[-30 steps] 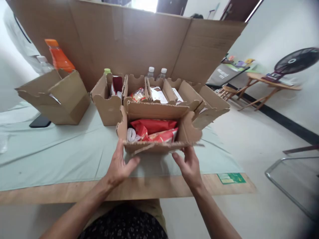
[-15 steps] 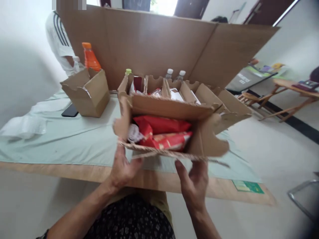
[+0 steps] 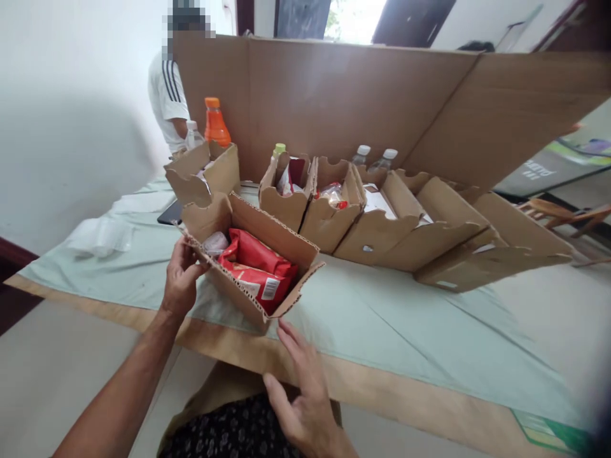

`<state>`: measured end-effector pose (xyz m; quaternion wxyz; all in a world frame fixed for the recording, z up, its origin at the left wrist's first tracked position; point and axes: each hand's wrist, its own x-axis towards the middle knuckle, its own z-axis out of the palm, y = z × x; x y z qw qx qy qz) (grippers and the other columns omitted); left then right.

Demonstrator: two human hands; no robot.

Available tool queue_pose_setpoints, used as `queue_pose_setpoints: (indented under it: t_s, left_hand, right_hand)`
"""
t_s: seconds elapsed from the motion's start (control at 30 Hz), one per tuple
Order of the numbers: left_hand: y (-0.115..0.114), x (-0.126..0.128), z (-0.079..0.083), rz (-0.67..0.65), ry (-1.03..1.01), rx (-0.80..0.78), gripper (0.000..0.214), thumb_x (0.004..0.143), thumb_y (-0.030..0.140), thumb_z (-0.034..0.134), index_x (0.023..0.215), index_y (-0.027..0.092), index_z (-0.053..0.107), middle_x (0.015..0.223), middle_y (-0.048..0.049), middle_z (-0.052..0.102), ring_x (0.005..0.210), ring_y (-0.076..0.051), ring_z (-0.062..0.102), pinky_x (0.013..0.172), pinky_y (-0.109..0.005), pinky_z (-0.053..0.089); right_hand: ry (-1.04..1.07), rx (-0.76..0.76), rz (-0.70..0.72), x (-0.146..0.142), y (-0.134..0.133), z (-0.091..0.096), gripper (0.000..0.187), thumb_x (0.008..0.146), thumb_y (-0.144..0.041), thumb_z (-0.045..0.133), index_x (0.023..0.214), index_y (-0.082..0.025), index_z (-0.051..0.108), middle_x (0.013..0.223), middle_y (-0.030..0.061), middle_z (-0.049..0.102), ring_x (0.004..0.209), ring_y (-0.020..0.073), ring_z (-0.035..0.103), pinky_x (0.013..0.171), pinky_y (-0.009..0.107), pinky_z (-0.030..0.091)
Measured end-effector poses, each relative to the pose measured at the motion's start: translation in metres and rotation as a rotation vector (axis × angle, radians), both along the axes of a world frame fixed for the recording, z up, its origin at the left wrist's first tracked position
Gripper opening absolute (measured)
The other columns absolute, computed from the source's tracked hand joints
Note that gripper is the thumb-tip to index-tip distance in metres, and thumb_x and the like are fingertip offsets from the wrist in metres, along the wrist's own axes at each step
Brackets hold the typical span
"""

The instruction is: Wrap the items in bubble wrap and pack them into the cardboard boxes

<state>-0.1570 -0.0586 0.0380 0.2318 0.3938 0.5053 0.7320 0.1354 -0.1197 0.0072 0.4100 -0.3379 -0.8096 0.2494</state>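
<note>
An open cardboard box [image 3: 233,298] stands turned at an angle on the cloth near the table's front edge. Inside it lie shiny red packets [image 3: 260,257], one with a barcode showing, and a pale wrapped item [image 3: 216,243] at the left end. My left hand [image 3: 180,280] grips the box's near left corner, thumb on the outside, some fingers hidden. Just below the box's near right corner is my right hand [image 3: 305,388], fingers stretched and thumb apart, holding nothing. Whether its fingertips touch the corner I cannot tell.
Several open cardboard boxes [image 3: 382,245] with goods stand in a row behind. Another box [image 3: 224,168] is at back left, near an orange bottle [image 3: 217,124] and a dark phone-like slab [image 3: 168,213]. Bubble wrap [image 3: 101,236] lies left. A cardboard screen [image 3: 334,102] rises behind; a person [image 3: 167,95] is beyond.
The box has moved left and down onto the table and turned. My right hand has come off it and opened; my left hand has shifted to its left corner. The view has swung too.
</note>
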Motion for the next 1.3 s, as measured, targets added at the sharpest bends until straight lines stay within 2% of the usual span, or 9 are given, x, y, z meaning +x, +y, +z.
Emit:
queue_pose_setpoints:
  t_s: [0.1,0.2,0.37,0.5,0.63,0.8,0.97,1.13,1.3]
  left_hand:
    - [-0.012,0.008,-0.014,0.051,-0.022,-0.090,0.062,0.071,0.029,0.073,0.131,0.025,0.060,0.137,-0.0086,0.065,0.130,-0.033,0.060,0.106,-0.044,0.052]
    - [-0.035,0.030,-0.028,0.143,-0.037,-0.190,0.070,0.080,0.036,0.074,0.146,0.028,0.052,0.151,-0.0101,0.056,0.145,-0.034,0.049,0.117,-0.048,0.045]
    - [-0.059,0.061,-0.034,-0.003,-0.048,-0.269,0.067,0.096,0.046,0.064,0.158,0.031,0.042,0.167,-0.0067,0.041,0.152,-0.029,0.043,0.119,-0.040,0.046]
    - [-0.044,0.061,-0.021,-0.053,0.029,-0.243,0.062,0.101,0.050,0.056,0.158,0.030,0.044,0.167,-0.0065,0.043,0.148,-0.029,0.050,0.116,-0.040,0.049]
    - [-0.023,0.055,-0.011,-0.096,0.084,-0.179,0.061,0.101,0.055,0.054,0.155,0.027,0.049,0.156,-0.0087,0.056,0.149,-0.030,0.048,0.123,-0.044,0.042]
    - [-0.035,0.052,-0.021,-0.163,0.036,-0.049,0.068,0.096,0.068,0.053,0.151,0.027,0.051,0.147,-0.0113,0.061,0.144,-0.034,0.052,0.120,-0.050,0.045]
    - [-0.045,0.033,-0.033,-0.109,0.244,-0.226,0.060,0.087,0.037,0.077,0.141,0.025,0.055,0.138,-0.0118,0.065,0.133,-0.030,0.061,0.116,-0.043,0.047]
    - [-0.013,0.004,-0.026,-0.030,0.320,-0.251,0.043,0.087,0.035,0.071,0.126,0.022,0.060,0.122,-0.0097,0.071,0.119,-0.027,0.068,0.104,-0.039,0.054]
    - [0.023,-0.013,-0.017,-0.064,0.313,-0.259,0.049,0.088,0.040,0.069,0.131,0.022,0.055,0.130,-0.0102,0.068,0.117,-0.025,0.068,0.100,-0.039,0.057]
  right_hand:
    - [0.000,-0.043,-0.113,0.020,0.013,-0.005,0.058,0.099,-0.021,0.057,0.155,-0.031,0.044,0.155,0.0107,0.054,0.140,0.0283,0.056,0.107,0.048,0.056]
    - [0.036,-0.149,-0.178,0.030,0.048,-0.002,0.062,0.100,-0.028,0.060,0.159,-0.031,0.039,0.158,0.0124,0.051,0.138,0.0294,0.057,0.100,0.046,0.059]
    - [0.114,-0.389,0.060,0.006,0.100,0.001,0.068,0.094,-0.046,0.067,0.155,-0.027,0.044,0.152,0.0141,0.057,0.122,0.0299,0.066,0.092,0.045,0.062]
    - [0.189,-0.388,0.159,-0.019,0.105,-0.009,0.064,0.095,-0.042,0.065,0.154,-0.028,0.043,0.152,0.0121,0.057,0.123,0.0280,0.066,0.097,0.044,0.060]
    - [0.153,-0.328,0.194,-0.031,0.101,-0.017,0.078,0.092,-0.033,0.066,0.161,-0.028,0.032,0.162,0.0138,0.046,0.136,0.0305,0.057,0.104,0.048,0.057]
    - [0.094,-0.285,0.280,-0.034,0.097,-0.022,0.094,0.088,-0.021,0.068,0.167,-0.035,0.018,0.168,0.0110,0.037,0.146,0.0328,0.049,0.109,0.053,0.055]
    - [0.067,-0.232,0.301,-0.040,0.092,-0.027,0.100,0.089,-0.022,0.067,0.168,-0.040,0.008,0.172,0.0091,0.030,0.147,0.0348,0.047,0.108,0.056,0.056]
    - [0.086,-0.256,0.325,-0.065,0.106,-0.031,0.099,0.087,-0.025,0.067,0.168,-0.034,0.011,0.171,0.0120,0.030,0.152,0.0350,0.040,0.112,0.057,0.053]
    - [0.161,-0.333,0.274,-0.092,0.142,-0.040,0.091,0.086,-0.029,0.068,0.166,-0.032,0.023,0.170,0.0121,0.033,0.153,0.0336,0.039,0.113,0.057,0.052]
